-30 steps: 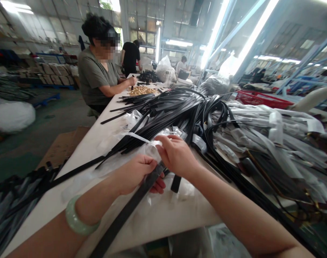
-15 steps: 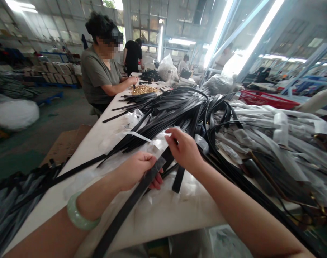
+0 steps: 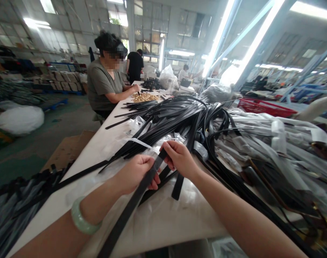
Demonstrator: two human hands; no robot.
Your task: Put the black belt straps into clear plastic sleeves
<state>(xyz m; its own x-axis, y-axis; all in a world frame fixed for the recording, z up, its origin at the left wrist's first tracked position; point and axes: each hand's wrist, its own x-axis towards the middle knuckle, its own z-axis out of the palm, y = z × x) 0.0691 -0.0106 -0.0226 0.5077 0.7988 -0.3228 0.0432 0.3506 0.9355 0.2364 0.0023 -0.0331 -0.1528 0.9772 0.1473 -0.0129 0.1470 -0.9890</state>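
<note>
A flat black strap [image 3: 126, 211], partly inside a clear plastic sleeve, runs from the bottom edge up to the middle of the view. My left hand [image 3: 139, 172] grips it a little below its upper end, thumb on top and fingers beneath. At that end, my right hand [image 3: 176, 157] pinches the strap between thumb and fingers. Just beyond both hands lies a large pile of black straps [image 3: 166, 125] on the white table [image 3: 185, 218]. Clear plastic wrapping [image 3: 136, 123] shows among the straps. One loose strap end [image 3: 177, 187] lies below my right hand.
Plastic-wrapped straps [image 3: 282, 143] heap up on the right, before a red crate [image 3: 265, 106]. A person [image 3: 104, 82] sits at the table's left side near gold-coloured pieces [image 3: 144, 97]. More wrapped straps [image 3: 15, 211] lie at lower left, beside cardboard [image 3: 69, 147].
My right hand has closed on the strap's upper end, where it was apart from it before. My left hand keeps its grip. The view has tilted slightly upward.
</note>
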